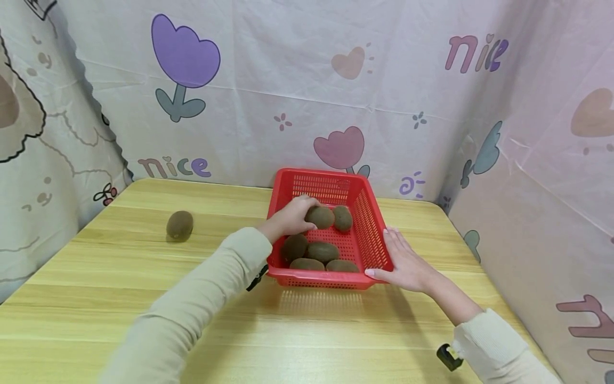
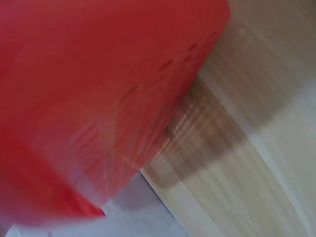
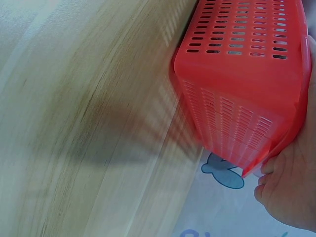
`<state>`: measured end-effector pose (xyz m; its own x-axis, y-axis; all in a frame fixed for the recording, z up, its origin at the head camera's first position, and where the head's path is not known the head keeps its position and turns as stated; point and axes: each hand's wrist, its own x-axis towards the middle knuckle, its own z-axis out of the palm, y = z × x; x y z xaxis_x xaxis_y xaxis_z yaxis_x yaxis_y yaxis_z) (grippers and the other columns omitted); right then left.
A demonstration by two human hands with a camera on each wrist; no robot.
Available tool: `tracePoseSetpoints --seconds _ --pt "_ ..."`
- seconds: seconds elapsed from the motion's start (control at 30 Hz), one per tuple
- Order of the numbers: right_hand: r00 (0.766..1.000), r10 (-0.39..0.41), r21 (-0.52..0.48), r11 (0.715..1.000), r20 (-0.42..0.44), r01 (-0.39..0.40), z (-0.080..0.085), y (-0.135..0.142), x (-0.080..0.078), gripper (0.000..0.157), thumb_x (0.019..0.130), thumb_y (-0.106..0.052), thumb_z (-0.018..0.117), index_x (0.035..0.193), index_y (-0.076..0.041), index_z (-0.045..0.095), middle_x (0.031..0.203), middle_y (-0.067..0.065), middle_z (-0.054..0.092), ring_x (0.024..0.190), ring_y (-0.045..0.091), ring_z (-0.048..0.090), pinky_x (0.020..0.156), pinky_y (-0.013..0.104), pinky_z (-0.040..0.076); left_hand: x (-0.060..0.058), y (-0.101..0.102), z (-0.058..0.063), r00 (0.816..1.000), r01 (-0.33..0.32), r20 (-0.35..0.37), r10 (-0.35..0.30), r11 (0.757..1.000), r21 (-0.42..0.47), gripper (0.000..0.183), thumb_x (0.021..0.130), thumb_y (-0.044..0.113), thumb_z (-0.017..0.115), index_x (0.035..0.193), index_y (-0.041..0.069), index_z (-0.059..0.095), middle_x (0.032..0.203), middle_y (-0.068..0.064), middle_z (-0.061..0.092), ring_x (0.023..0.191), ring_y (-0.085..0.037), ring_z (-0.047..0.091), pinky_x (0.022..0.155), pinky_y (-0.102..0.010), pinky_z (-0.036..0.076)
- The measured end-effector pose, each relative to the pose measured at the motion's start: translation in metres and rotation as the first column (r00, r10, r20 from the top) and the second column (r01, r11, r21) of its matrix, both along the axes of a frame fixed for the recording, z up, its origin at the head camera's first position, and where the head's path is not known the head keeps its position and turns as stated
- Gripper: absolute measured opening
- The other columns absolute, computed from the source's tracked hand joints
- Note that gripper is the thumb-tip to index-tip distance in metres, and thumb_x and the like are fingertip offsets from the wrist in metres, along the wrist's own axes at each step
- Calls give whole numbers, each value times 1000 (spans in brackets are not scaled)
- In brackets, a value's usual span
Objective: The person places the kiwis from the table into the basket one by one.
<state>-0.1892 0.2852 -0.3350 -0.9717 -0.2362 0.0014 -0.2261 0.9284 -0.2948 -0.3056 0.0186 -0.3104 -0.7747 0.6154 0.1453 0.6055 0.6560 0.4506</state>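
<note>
A red plastic basket [image 1: 320, 278] with slotted walls stands on the table and holds several brown, fuzzy kiwis. Reaching in over its left rim, my left hand [image 1: 293, 216] grips one kiwi [image 1: 320, 217] between thumb and fingers. Another kiwi [image 1: 342, 218] lies just right of that one, and more, such as this kiwi [image 1: 322, 252], sit at the near end. My right hand [image 1: 408, 261] holds the basket's near right corner, thumb over the rim and fingers along the outer side. The left wrist view shows only the basket's wall [image 2: 123, 54] and table; the left hand is hidden there.
A single kiwi [image 1: 179, 225] lies on the wooden table [image 1: 144, 282], left of the basket. Behind the table and along both sides hangs a printed cloth [image 1: 268, 69], close to the basket's far end.
</note>
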Motion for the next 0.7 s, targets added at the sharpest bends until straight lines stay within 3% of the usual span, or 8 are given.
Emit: tracePoseSetpoints --seconds 0.2,0.47,0.7 --pt "1000 6 1 1000 -4 -6 -1 1 -1 104 77 -61 54 143 3 5 150 24 6 137 41 5 108 59 17 6 16 -9 1000 14 29 -11 995 -100 48 79 17 68 123 10 50 117 -8 53 103 -19 50 94 -36 45" --pt "1000 4 -3 1000 0 -4 0 1 -1 104 77 -61 54 144 2 4 150 23 6 138 40 4 107 59 17 5 26 -17 999 40 -6 -42 978 -203 45 83 15 64 124 6 47 117 -11 53 105 -20 52 94 -34 45" --pt "1000 4 -4 1000 -4 -4 0 1 0 104 77 -60 54 144 2 5 150 24 7 137 41 5 107 59 18 3 20 -14 997 51 -54 -62 983 -177 45 83 12 63 126 4 49 126 -12 53 116 -22 50 98 -34 43"
